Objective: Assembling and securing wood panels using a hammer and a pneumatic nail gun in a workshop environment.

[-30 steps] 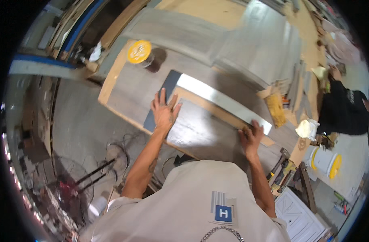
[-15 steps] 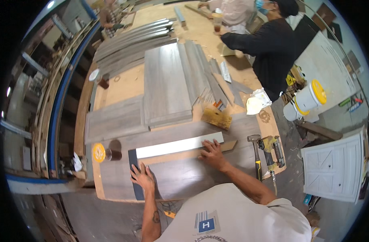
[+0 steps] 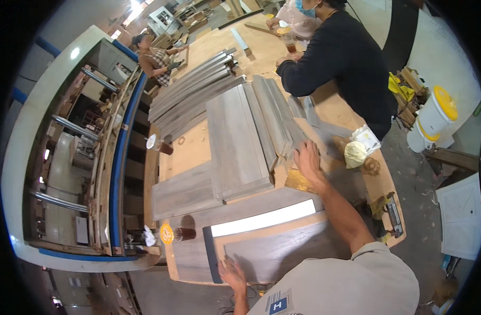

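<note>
My left hand lies with fingers apart on the board by the lower part of a dark strip. A bright white strip meets the dark strip's upper end at roughly a right angle. Below it shows a light wood band, then a grey wood-grain board. My right hand reaches out over a yellowish wooden block, beside the stacked grey strips. Its fingers look spread, and I see nothing held in them. What lies under the palm is hidden.
Stacked grey panels and long grey strips cover the table's middle. Drink cups stand at left. A nail gun lies at the right edge. A person in black leans at the far right; others are beyond.
My right hand has left the white strip and moved up and right to the wooden block. The left hand stays near the dark strip. The whole view has shifted.
</note>
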The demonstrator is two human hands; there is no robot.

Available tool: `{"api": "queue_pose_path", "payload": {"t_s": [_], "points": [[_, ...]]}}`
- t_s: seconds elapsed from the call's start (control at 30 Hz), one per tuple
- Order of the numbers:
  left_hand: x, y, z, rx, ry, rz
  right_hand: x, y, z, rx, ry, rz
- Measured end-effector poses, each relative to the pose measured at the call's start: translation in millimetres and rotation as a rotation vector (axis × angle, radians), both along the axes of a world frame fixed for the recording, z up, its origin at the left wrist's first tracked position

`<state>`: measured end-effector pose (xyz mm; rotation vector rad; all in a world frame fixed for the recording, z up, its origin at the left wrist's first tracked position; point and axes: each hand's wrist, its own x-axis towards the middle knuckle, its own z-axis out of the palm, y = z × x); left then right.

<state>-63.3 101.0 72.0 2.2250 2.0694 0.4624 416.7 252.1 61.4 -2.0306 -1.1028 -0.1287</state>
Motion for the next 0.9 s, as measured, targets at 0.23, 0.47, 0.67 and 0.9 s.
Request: {"api": "queue_pose_path", "payload": {"t_s": [0.23, 0.47, 0.67, 0.9], "points": [[-20.9, -76.2, 10.4, 0.009, 0.061, 0.114, -5.7, 61.6, -6.5, -0.189, 0.182, 0.084], [-14.3, -113.0, 5.3, 0.002, -0.143, 0.104, -14.6, 102.8, -8.4, -0.315, 0.158, -0.042], [-9.2, -104.0, 6.8, -0.003, -0.151, 0.047, -5.1, 112.2, -6.0, -0.226, 0.301, -0.171], [12.4, -50.4, 37.7, -0.112, -0.54, 0.09, 16.1, 40.7, 47.3, -0.039, 0.945, 0.314]]}}
